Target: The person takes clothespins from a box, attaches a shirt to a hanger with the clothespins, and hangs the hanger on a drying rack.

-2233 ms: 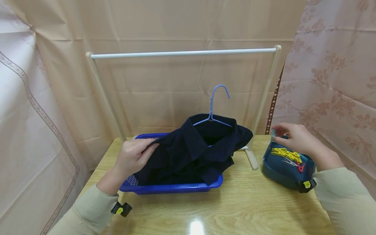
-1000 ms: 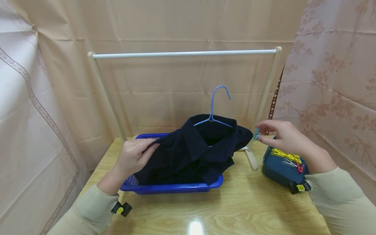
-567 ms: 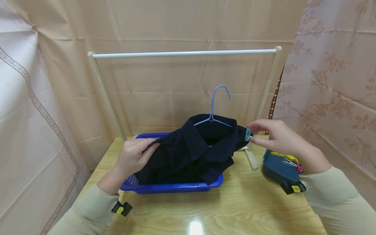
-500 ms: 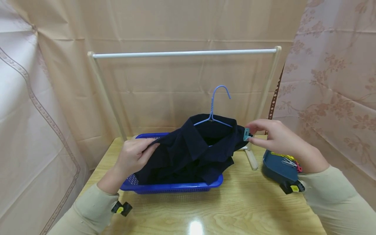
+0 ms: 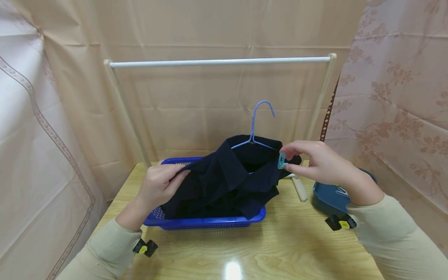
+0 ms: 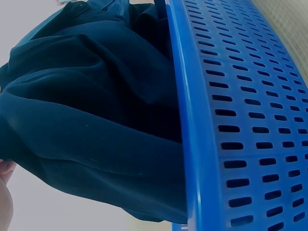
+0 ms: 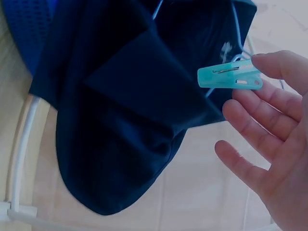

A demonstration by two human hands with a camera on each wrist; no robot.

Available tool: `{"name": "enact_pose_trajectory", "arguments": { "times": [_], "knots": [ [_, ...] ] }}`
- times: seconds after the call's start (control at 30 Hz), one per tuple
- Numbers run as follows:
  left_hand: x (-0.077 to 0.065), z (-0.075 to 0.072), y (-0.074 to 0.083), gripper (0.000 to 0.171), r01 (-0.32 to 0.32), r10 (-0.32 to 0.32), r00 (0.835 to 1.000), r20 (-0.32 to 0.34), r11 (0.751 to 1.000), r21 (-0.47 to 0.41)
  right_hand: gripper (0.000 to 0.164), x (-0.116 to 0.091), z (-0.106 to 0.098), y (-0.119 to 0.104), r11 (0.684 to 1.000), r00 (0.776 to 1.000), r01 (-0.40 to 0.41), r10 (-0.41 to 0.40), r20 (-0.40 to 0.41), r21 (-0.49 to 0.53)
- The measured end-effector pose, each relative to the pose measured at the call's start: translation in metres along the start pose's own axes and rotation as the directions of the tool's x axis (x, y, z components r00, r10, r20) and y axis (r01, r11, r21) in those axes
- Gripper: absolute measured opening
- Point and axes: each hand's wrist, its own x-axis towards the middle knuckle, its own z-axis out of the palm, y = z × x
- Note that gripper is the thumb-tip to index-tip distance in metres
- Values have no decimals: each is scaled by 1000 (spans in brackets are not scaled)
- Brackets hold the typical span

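A dark navy collared shirt (image 5: 210, 182) lies partly in a blue perforated basket (image 5: 210, 224), with a blue wire hanger (image 5: 252, 124) inside its neck and the hook standing up. My left hand (image 5: 157, 186) pinches the shirt's left shoulder; in the left wrist view only a bit of that hand shows at the edge. Between thumb and fingers, my right hand (image 5: 318, 163) pinches a turquoise clothespin (image 7: 228, 76). The clothespin is in front of the right side of the collar; whether it touches the cloth I cannot tell.
Behind the basket stands a drying rack with a white top bar (image 5: 220, 62). A dark blue tray (image 5: 329, 198) of clothespins is at the right, partly hidden by my right forearm. All of it rests on a wooden table (image 5: 287, 241).
From the tray, my right hand has carried the turquoise clothespin leftward, past the shirt's right shoulder to the collar. My left hand has stayed in place on the shirt.
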Motion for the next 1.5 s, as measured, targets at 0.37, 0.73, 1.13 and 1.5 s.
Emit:
{"name": "enact_pose_trajectory", "arguments": {
  "times": [0.37,0.73,1.13,1.5],
  "knots": [
    [0,1,1,33,19,-20,1000,-11,1000,-15,41,17,2,-16,991,997,69,-71,8,113],
    [2,0,1,31,-5,5,1000,-5,1000,-1,44,34,6,-29,983,988,154,-150,-39,102],
    [1,1,1,32,-7,7,1000,2,1000,6,38,49,10,-43,972,981,193,-188,-45,132],
    [3,2,2,31,-7,7,1000,8,1000,4,36,62,14,-49,953,960,277,-268,-84,123]
  ]
}}
